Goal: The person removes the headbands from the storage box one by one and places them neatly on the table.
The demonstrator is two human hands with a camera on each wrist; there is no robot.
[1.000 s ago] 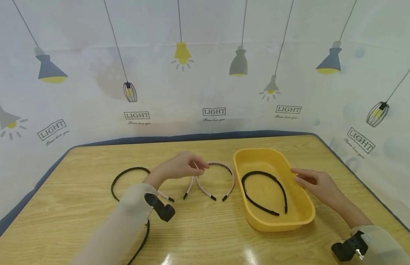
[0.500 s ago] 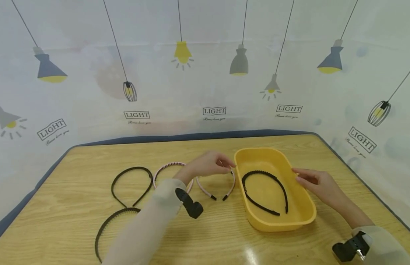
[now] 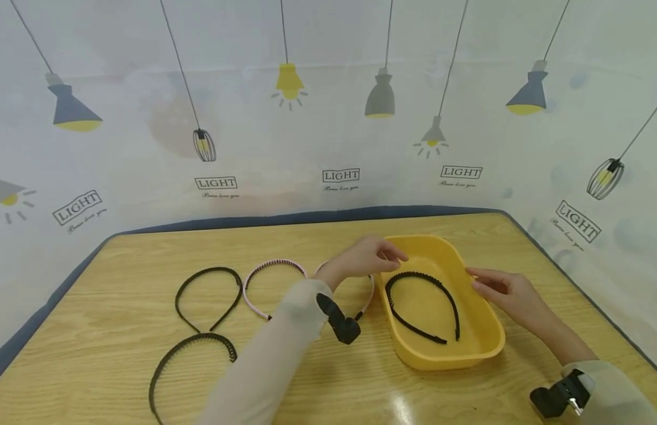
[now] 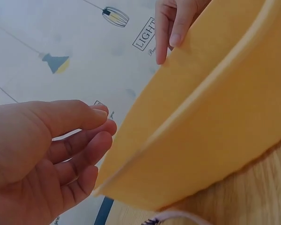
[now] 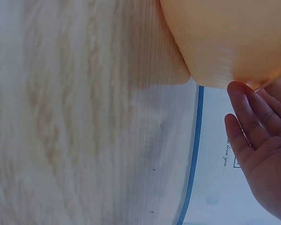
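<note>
Just inside the left rim of a yellow plastic tray, my left hand hovers with its fingers loosely bent and nothing between them. At the opposite rim, my right hand pinches the edge, thumb on the inner side and fingers outside. A black toothed headband lies in the tray. Left of the tray, one pink headband is partly hidden by my left forearm. Another pink headband lies farther left. Two black headbands, one farther back and one nearer, rest on the table's left side.
A wooden table carries everything, with a dark blue edge along its back. Behind it hangs a pale backdrop printed with lamps and lettering. Each sleeve bears a black wrist device.
My left hand has moved right, from over the pink headbands to the tray's left rim, uncovering the left pink headband and the nearer black one. My right hand stays at the tray's rim.
</note>
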